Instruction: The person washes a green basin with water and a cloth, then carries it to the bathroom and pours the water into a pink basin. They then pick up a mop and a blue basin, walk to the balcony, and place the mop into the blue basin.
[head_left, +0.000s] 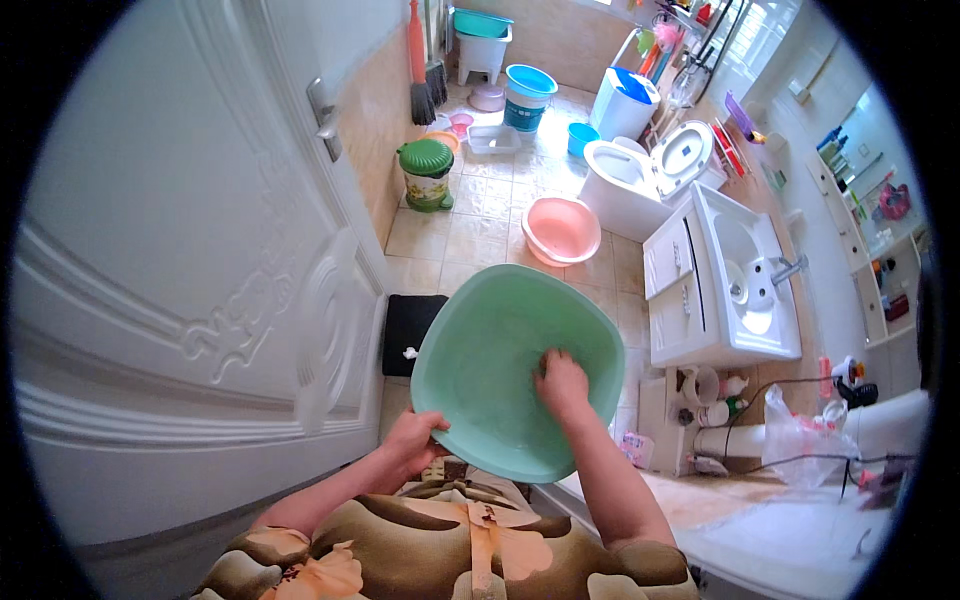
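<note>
A large green plastic basin (480, 360) is held tilted in front of my body. My left hand (421, 441) grips its near left rim, with the thumb over the edge and the fingers underneath. Inside the basin, my right hand (562, 379) rests against the right part of the inner surface with its fingers curled. Whether it holds something small, such as a cloth or scrubber, is hidden by the fingers. Beyond the basin, a pink plastic basin (562, 231) stands on the tiled floor.
A white door (225, 300) stands at the left, near a green lidded trash bin (426, 174). To the right are a white washbasin cabinet (679, 300) and a toilet (622, 180) with its lid up. Buckets and a small washing machine (624, 101) stand farther back.
</note>
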